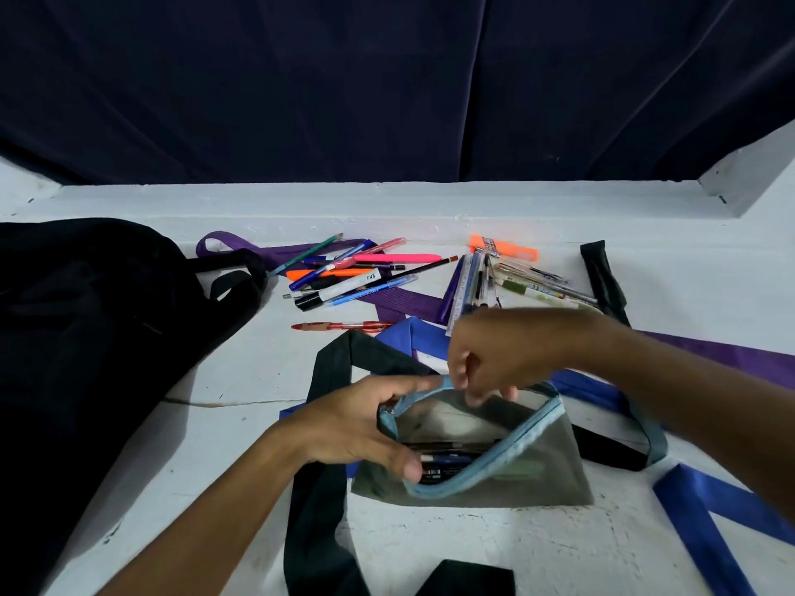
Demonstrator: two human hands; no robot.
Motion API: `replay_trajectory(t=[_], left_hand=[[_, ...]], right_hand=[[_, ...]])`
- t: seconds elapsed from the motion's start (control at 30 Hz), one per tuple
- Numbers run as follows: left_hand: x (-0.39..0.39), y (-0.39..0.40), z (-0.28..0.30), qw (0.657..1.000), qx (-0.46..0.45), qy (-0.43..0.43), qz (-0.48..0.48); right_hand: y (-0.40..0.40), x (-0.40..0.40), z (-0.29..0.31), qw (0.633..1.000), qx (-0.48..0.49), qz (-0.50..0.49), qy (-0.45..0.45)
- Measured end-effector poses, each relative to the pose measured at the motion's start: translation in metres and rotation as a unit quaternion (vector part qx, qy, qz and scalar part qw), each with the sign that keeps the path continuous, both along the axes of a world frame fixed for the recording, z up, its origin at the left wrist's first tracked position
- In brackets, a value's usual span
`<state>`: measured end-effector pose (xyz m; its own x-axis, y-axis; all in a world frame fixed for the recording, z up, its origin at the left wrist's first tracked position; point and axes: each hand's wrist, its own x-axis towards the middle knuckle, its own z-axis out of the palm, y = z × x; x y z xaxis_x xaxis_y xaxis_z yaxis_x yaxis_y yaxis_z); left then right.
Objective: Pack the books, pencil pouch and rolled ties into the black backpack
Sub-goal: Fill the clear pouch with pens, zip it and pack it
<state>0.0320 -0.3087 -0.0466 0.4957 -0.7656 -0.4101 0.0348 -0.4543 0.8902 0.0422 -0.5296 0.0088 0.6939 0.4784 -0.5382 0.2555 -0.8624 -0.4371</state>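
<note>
A see-through grey pencil pouch (533, 475) with a light blue zipper rim lies open in front of me, a few pens inside. My left hand (357, 428) grips the pouch's left rim. My right hand (494, 354) pinches the far rim, fingers curled over the opening. The black backpack (86, 329) lies at the left. Unrolled ties lie flat: a dark one (320, 501), a blue one (705, 531) and a purple one (400, 301). No books are visible.
Loose pens and markers (352, 273) lie in a heap beyond the pouch, with a ruler and more pens (494, 281) and an orange highlighter (503, 247) to the right. A dark curtain hangs behind the white surface (223, 445), which has a raised ledge at the back.
</note>
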Motion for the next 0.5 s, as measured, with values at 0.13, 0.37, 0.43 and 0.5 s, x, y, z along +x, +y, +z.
replay_trajectory(t=[0.13, 0.37, 0.43, 0.5], left_hand=[[0.0, 0.0, 0.002, 0.999, 0.039, -0.023, 0.011], [0.0, -0.001, -0.001, 0.999, 0.041, -0.025, 0.013], [0.001, 0.0, -0.001, 0.999, 0.043, -0.026, 0.01], [0.002, -0.001, -0.001, 0.998, 0.046, -0.029, 0.011]], right_hand=[[-0.038, 0.053, -0.009, 0.975, 0.072, -0.159, -0.139], [-0.102, 0.121, -0.083, 0.872, -0.077, -0.358, -0.326], [-0.1, 0.121, -0.093, 0.865, -0.113, -0.353, -0.339], [-0.098, 0.121, -0.095, 0.858, -0.119, -0.354, -0.353]])
